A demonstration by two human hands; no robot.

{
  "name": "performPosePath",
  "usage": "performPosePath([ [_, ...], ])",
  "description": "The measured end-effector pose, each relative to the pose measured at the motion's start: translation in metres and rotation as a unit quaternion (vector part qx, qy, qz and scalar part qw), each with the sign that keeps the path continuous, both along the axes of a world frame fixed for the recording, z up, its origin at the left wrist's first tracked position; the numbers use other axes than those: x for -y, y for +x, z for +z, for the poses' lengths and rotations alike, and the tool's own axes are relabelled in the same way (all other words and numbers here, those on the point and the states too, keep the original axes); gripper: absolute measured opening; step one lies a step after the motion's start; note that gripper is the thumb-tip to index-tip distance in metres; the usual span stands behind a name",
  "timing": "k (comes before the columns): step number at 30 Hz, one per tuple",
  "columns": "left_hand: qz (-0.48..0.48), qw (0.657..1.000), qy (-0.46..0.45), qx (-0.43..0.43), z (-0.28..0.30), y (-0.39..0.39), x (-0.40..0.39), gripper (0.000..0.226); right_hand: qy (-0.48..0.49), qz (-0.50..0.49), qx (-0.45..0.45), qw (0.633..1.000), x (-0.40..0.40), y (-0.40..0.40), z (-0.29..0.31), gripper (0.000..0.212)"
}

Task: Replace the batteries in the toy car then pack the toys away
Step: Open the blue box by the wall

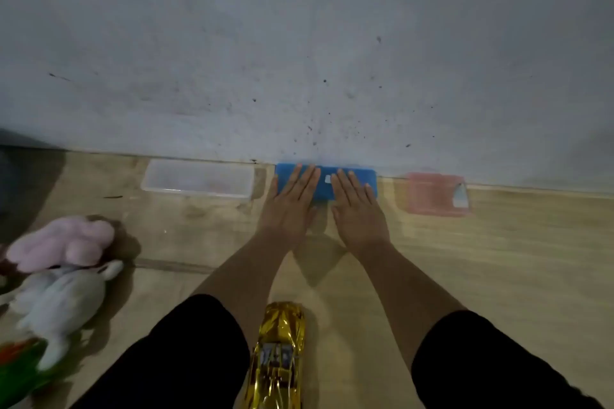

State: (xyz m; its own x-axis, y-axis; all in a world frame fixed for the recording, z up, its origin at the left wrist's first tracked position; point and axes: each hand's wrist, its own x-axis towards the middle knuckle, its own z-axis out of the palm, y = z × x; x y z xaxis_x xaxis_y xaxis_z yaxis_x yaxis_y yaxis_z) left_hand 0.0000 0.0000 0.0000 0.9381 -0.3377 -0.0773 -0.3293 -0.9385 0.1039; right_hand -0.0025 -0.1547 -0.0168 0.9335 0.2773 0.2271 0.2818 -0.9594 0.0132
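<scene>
A gold toy car (pixel 277 359) lies on the wooden floor (pixel 498 259) at the bottom of the view, between the person's dark-clad knees. Both bare forearms reach forward from there. The left hand (pixel 290 202) and right hand (pixel 357 206) lie flat, fingers straight and together, palms down on a blue box (pixel 365 181) that sits against the foot of the wall (pixel 299 43). A clear container (pixel 197 180) stands just left of it, a pink one (pixel 435 194) to the right. Plush toys (pixel 59 269) lie by the floor's left edge.
</scene>
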Motion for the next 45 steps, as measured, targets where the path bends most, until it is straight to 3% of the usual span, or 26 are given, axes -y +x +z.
performPosePath([
  [2, 0.022, 0.999, 0.011, -0.033, 0.004, 0.008, 0.006, 0.056, 0.015, 0.01, 0.005, 1.0, 0.002, 0.008, -0.002, 0.049],
  [5, 0.016, 0.997, -0.01, 0.072, -0.008, 0.016, 0.006, 0.053, -0.014, 0.033, 0.061, 0.998, 0.005, 0.009, -0.007, 0.052],
  [13, 0.002, 0.993, -0.013, 0.121, -0.023, 0.015, 0.001, 0.055, -0.199, 0.107, 0.106, 0.968, 0.006, 0.027, -0.015, 0.046],
  [17, 0.007, 0.986, -0.023, 0.164, -0.027, 0.016, 0.0, 0.056, -0.239, 0.163, 0.113, 0.95, 0.011, 0.036, -0.012, 0.046],
  [26, 0.068, 0.951, -0.014, 0.301, -0.021, 0.011, 0.01, 0.066, -0.084, 0.201, 0.175, 0.96, 0.031, 0.061, 0.041, 0.027],
  [29, 0.069, 0.959, -0.004, 0.276, -0.015, 0.014, 0.007, 0.086, -0.054, 0.129, 0.188, 0.972, 0.027, 0.063, 0.048, 0.031],
  [32, 0.079, 0.969, 0.036, 0.232, -0.006, 0.013, 0.003, 0.099, 0.017, 0.128, 0.139, 0.982, 0.021, 0.038, 0.038, 0.016],
  [34, 0.088, 0.969, 0.059, 0.223, -0.005, 0.011, 0.002, 0.104, -0.004, 0.159, 0.069, 0.985, 0.02, 0.019, 0.026, 0.029],
  [38, 0.1, 0.972, 0.083, 0.197, -0.001, 0.014, 0.004, 0.114, -0.055, 0.099, -0.014, 0.993, 0.017, 0.021, 0.006, 0.053],
  [45, 0.094, 0.973, 0.055, 0.205, 0.001, 0.016, 0.002, 0.114, -0.078, 0.143, 0.027, 0.986, 0.022, 0.039, -0.008, 0.042],
])
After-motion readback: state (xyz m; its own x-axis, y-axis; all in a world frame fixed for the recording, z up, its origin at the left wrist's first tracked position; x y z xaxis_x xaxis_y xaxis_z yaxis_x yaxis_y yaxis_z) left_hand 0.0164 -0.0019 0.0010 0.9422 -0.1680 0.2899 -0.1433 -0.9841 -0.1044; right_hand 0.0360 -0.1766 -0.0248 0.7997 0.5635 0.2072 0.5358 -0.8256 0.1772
